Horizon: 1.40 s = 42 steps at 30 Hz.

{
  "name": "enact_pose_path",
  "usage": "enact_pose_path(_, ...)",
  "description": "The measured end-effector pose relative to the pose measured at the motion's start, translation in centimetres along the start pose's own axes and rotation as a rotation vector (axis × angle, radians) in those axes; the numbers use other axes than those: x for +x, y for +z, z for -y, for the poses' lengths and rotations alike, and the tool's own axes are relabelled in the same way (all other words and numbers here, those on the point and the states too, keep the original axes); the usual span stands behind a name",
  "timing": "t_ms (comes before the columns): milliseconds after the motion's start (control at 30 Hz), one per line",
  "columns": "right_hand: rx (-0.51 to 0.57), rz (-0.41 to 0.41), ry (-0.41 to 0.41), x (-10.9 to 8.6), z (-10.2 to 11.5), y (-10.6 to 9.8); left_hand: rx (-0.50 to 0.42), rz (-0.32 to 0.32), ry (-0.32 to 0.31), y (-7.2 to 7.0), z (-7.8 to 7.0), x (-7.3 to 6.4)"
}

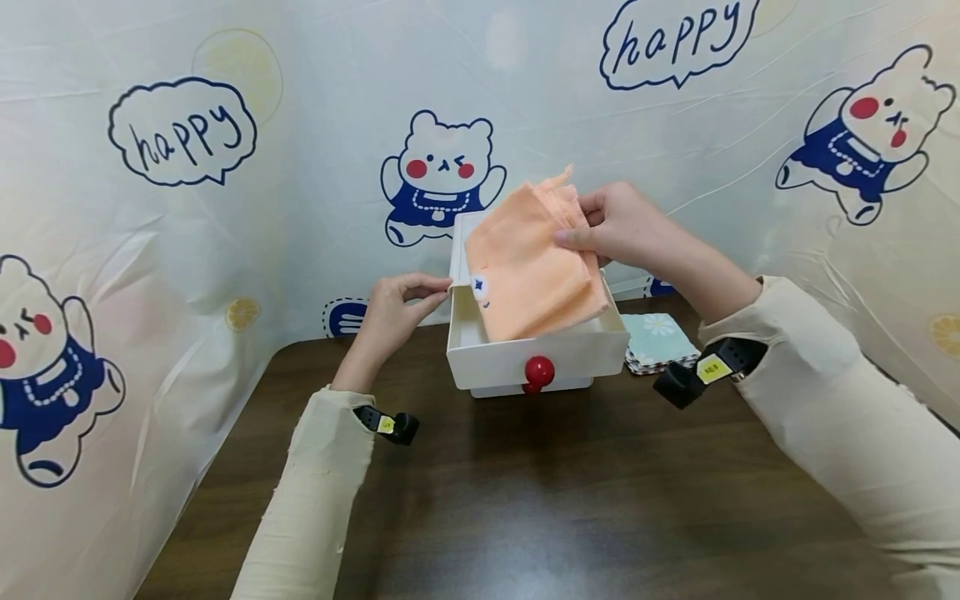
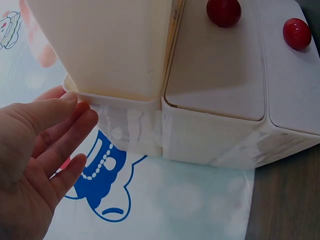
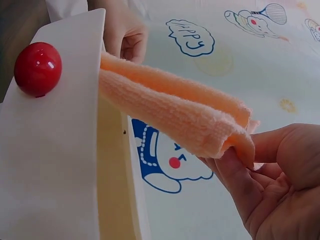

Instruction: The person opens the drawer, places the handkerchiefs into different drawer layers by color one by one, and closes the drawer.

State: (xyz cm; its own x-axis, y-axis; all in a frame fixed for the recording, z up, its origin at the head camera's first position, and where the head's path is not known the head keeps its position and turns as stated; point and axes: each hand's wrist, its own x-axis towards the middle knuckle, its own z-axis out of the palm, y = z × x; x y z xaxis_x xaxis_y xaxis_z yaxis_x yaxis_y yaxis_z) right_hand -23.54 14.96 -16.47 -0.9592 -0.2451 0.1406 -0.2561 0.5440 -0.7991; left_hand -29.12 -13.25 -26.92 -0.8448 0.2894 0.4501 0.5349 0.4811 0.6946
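Observation:
A white drawer unit (image 1: 467, 237) stands at the back of the table, its top drawer (image 1: 480, 360) pulled out and fitted with a red round knob (image 1: 540, 370). My left hand (image 1: 396, 307) pinches the unit's left front edge between thumb and fingertips, beside the open drawer; in the left wrist view the thumb (image 2: 62, 104) lies on that rim. My right hand (image 1: 628, 223) pinches a folded orange towel (image 1: 528, 258) by its right edge. The towel hangs tilted over the open drawer, its lower part within the drawer's outline. A small white-and-blue patch marks its left corner.
A stack of light green patterned cloths or pads (image 1: 658, 337) lies to the right of the drawer unit. Lower drawers with red knobs (image 2: 297, 34) sit closed under the open one. Behind the brown table (image 1: 525, 500) hangs a bear-printed sheet (image 1: 330, 167).

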Motion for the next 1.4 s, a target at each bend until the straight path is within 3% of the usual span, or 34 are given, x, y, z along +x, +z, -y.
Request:
enact_pose_path(700,0.037,0.021,-0.013,0.8,0.7,1.0,-0.001,-0.005,0.010,0.0,0.2,-0.1)
enact_pose_path(967,0.050,0.043,0.033,0.9,0.7,1.3,-0.005,-0.002,0.021,0.0,0.2,-0.1)
enact_pose_path(1400,-0.042,0.088,0.033,1.2,0.2,1.4,-0.002,-0.002,0.010,0.0,0.1,-0.1)
